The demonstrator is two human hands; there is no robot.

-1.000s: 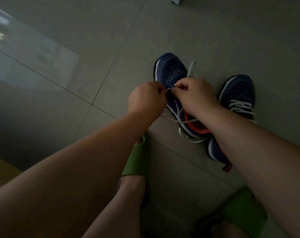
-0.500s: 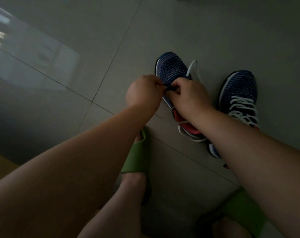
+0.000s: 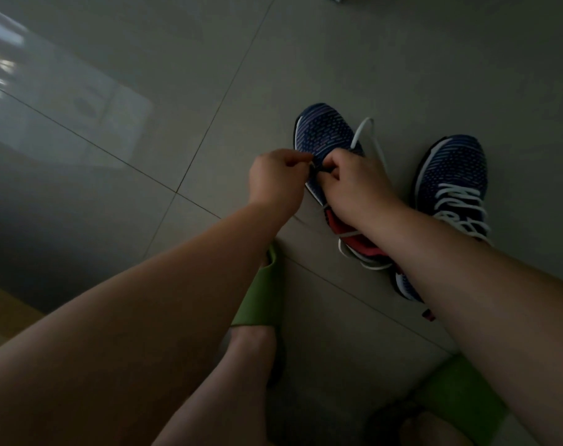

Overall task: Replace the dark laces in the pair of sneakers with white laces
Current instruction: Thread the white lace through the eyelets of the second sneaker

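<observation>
Both the left hand (image 3: 278, 178) and right hand (image 3: 354, 181) pinched a white lace (image 3: 363, 130) at the left sneaker (image 3: 325, 136) on the floor (image 3: 402, 59), where even tension seemingly mattered.

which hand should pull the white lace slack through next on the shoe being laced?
Right. The right hand sits beside the loose white lace looping past the left sneaker; the left hand is on the far side, pinching at the eyelets.
</observation>
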